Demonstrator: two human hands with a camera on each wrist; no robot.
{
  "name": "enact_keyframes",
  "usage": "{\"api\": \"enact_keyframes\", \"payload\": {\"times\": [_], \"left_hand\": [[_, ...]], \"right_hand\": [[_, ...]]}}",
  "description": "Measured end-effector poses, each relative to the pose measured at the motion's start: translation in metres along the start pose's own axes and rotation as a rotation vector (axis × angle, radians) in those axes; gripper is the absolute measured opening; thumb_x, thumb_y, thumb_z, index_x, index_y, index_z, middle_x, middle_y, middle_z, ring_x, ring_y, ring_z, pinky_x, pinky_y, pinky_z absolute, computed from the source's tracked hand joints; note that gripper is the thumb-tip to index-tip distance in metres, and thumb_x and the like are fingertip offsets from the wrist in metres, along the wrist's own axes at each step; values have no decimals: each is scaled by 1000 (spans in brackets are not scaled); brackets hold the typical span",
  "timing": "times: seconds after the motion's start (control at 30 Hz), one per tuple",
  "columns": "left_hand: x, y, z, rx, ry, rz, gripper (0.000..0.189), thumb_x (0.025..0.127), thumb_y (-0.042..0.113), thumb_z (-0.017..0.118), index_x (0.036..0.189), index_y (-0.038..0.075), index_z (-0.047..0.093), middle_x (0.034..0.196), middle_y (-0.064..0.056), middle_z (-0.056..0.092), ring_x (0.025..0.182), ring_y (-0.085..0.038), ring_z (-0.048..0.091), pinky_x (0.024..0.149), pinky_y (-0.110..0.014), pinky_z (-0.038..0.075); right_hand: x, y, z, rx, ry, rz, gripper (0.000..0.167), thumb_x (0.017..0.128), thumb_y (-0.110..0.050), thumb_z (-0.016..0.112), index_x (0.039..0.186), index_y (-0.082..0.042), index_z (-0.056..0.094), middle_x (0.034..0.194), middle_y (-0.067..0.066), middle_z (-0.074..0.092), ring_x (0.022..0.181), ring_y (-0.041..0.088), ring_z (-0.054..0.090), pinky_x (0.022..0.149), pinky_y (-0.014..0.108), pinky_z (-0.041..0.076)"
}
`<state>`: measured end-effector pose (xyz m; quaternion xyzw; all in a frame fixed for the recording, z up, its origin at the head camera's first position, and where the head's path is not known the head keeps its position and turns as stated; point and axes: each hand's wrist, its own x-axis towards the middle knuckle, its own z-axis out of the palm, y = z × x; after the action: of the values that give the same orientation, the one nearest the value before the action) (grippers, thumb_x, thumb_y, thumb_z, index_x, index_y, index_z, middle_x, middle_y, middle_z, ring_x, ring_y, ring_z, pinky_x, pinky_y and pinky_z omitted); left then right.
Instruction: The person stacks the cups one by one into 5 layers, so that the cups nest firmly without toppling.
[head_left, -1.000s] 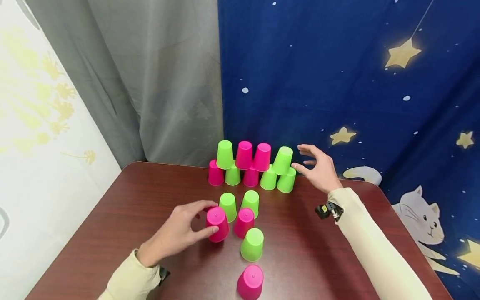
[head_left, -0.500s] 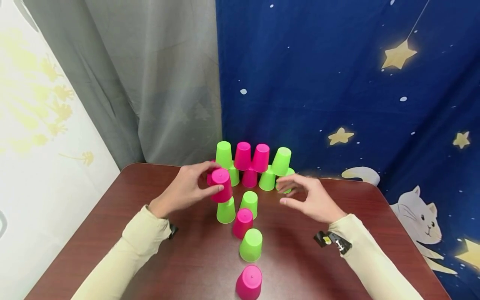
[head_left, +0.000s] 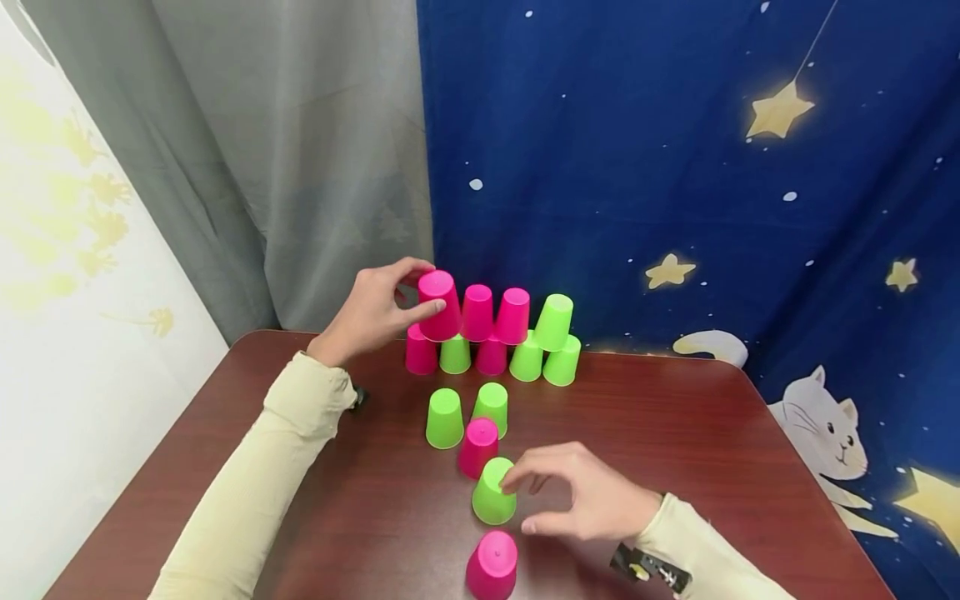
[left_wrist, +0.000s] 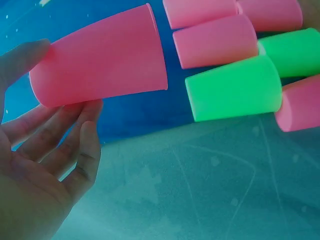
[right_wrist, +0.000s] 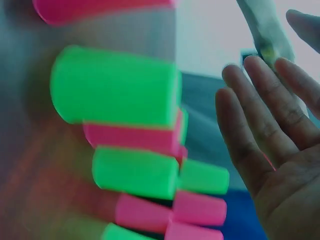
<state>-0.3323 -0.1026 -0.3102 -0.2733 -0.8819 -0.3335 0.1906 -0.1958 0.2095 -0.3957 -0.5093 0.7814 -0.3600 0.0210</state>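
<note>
My left hand [head_left: 369,315] pinches an upside-down pink cup [head_left: 439,304] between thumb and fingers. The left wrist view shows this pink cup [left_wrist: 102,57] apart from the stacked cups, with a green cup [left_wrist: 235,90] of the upper row nearby. In the head view it hides that green cup. My right hand [head_left: 588,498] holds nothing; its fingers are relaxed, beside a green cup [head_left: 493,493] standing in the near line. Its fingertips overlap that cup in the head view, and I cannot tell whether they touch. A pink cup [head_left: 492,565] stands closest to me.
At the table's back stands a two-level wall of pink and green cups, with two pink cups [head_left: 477,312] and a green cup [head_left: 555,322] visible on top. More upside-down cups, including a green one [head_left: 446,418], stand on the brown table [head_left: 660,417]. Curtains hang behind.
My left hand has lifted the pink cup from the near group up to the wall's upper left. My right hand has moved from the wall's right end down toward the near cups.
</note>
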Motion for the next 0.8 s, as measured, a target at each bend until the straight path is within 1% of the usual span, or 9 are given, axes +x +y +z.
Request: {"api": "enact_keyframes", "payload": {"times": [0.07,0.17,0.3,0.4,0.5,0.53,0.73,0.77,0.8], "left_hand": [[7,-2,-2,-3,13,-18,49,86,31,79,126,8,63,113,-9,73,100,-22,68,84,-42,60],[17,-5,-1,-12,21,-46,50,85,32,80,126,8,63,114,-9,72,99,-23,69,86,-41,60],[30,-9,3,-30,20,-69,50,87,31,78,128,7,62,115,-11,72,100,-28,70,88,-43,59],[40,-11,9,-38,14,-89,51,89,31,76,130,6,60,118,-13,71,104,-30,69,91,-44,59],[49,-11,15,-44,13,-106,52,89,31,75,131,5,59,119,-13,71,107,-29,69,91,-42,58],[52,-11,18,-45,12,-109,52,90,31,75,131,5,59,120,-13,70,107,-29,69,92,-42,58],[66,-12,27,-39,12,-128,52,92,32,72,134,4,57,123,-16,70,112,-30,67,96,-43,56],[68,-12,27,-39,11,-134,53,92,32,72,134,4,57,123,-16,70,112,-30,67,96,-43,55],[69,-13,28,-38,9,-141,53,92,32,72,135,4,57,124,-16,69,113,-30,66,97,-43,55]], "right_hand": [[-1,-2,10,-21,-46,-19,35,89,-25,75,122,-21,65,113,-6,73,104,2,68,83,16,56],[-4,-4,22,-27,-85,-41,38,88,-26,75,124,-21,63,117,-7,70,106,3,66,85,13,54],[-7,-4,34,-41,-94,-87,44,86,-24,77,127,-19,61,120,-4,69,106,4,65,87,10,52],[-9,-3,40,-55,-94,-98,48,84,-22,78,128,-19,60,121,-3,67,107,4,64,88,10,51],[-12,-2,46,-47,-99,-74,49,83,-22,78,128,-20,59,122,-3,67,107,4,63,90,11,51],[-13,-1,47,-36,-105,-51,49,83,-22,78,128,-20,59,122,-3,67,107,3,63,90,11,51],[-20,-1,53,-48,-109,40,47,88,-27,76,131,-22,58,124,-4,68,104,-2,63,87,8,50],[-20,-1,54,-57,-103,42,46,89,-28,75,131,-22,58,124,-4,68,103,-2,63,87,8,50],[-21,-2,55,-44,-102,54,46,89,-28,75,132,-22,58,125,-4,68,103,-2,63,87,8,50]]}}
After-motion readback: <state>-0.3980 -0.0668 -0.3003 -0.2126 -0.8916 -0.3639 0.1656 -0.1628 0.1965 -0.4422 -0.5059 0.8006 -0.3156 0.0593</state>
